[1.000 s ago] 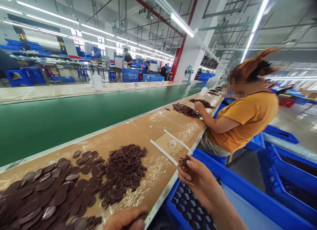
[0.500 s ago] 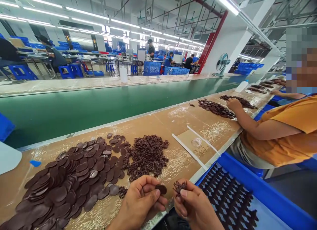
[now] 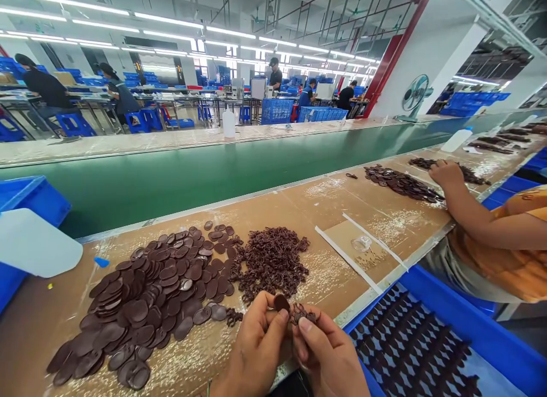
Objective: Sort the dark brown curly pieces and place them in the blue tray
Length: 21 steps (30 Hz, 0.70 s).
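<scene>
My left hand [image 3: 252,351] pinches a dark brown oval disc [image 3: 281,302] between thumb and fingers at the near edge of the bench. Beside it, touching, my right hand [image 3: 327,354] is closed on a small brown frame-like piece [image 3: 302,315]. Just beyond my hands lie a wide heap of brown oval discs [image 3: 149,294] and a pile of small brown frame pieces [image 3: 273,260] on the brown bench top [image 3: 337,203].
A green conveyor belt [image 3: 171,180] runs behind the bench. A blue bin [image 3: 427,340] of assembled brown pieces sits low at right. A co-worker in an orange shirt [image 3: 508,254] reaches over another brown pile [image 3: 399,183]. A blue crate [image 3: 29,197] stands at left.
The view has swung left and down. My left hand rose from the bench edge with a disc, and both hands came together in front of me.
</scene>
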Each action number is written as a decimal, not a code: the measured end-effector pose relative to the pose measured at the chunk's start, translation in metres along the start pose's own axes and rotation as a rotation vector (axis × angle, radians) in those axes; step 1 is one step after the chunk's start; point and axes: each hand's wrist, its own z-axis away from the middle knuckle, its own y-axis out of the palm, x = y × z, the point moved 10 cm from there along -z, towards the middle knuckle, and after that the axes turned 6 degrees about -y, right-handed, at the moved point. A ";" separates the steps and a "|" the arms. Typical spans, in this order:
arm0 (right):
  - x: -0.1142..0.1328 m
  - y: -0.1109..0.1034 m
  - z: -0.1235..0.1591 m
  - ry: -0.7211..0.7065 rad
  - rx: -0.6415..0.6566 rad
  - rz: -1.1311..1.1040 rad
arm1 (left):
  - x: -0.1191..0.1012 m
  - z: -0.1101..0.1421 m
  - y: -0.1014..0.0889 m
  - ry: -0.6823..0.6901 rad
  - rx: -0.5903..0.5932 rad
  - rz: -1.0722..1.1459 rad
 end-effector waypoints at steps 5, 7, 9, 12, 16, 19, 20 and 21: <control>-0.003 0.000 0.000 -0.066 -0.038 0.062 | -0.014 0.012 -0.013 0.060 -0.160 -0.285; -0.005 0.000 0.000 -0.057 -0.036 0.078 | -0.018 0.016 -0.017 0.077 -0.214 -0.358; -0.006 0.002 0.000 -0.045 -0.007 0.098 | -0.020 0.018 -0.020 0.097 -0.248 -0.408; -0.004 0.003 -0.001 -0.043 0.014 0.112 | -0.018 0.018 -0.021 0.106 -0.269 -0.434; -0.001 0.000 -0.002 -0.081 -0.010 0.148 | -0.016 0.018 -0.021 0.115 -0.287 -0.446; -0.004 0.001 -0.004 -0.069 0.036 0.198 | -0.017 0.019 -0.023 0.127 -0.306 -0.459; -0.005 0.001 -0.005 -0.061 0.047 0.207 | -0.017 0.019 -0.024 0.126 -0.312 -0.470; -0.006 0.000 -0.005 -0.054 0.053 0.211 | -0.017 0.020 -0.025 0.122 -0.318 -0.490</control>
